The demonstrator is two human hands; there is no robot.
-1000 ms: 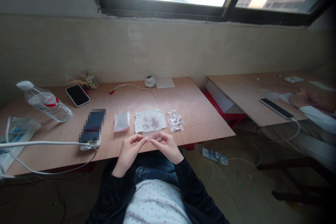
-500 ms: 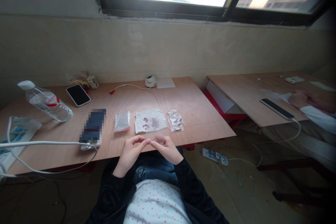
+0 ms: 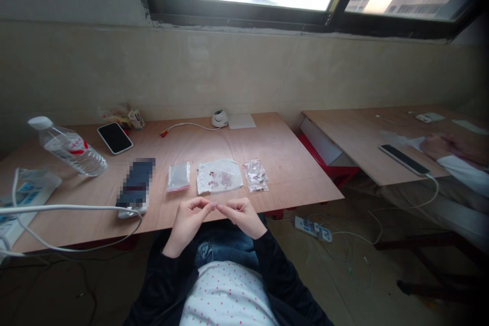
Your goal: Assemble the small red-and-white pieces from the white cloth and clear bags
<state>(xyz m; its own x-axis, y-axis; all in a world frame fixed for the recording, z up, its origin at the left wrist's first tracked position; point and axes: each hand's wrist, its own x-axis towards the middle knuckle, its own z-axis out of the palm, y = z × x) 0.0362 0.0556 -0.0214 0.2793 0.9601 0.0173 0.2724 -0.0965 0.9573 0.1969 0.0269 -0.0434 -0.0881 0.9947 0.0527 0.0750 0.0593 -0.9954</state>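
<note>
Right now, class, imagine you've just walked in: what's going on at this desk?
A seated person holds their left hand and right hand together just above the front edge of a plywood desk, fingertips meeting; anything between them is too small to see. Just beyond lies a white sheet with small reddish pieces on it, between a small plastic bag and a clear plastic bag of small pieces. Another person's hand rests on the neighbouring desk.
</note>
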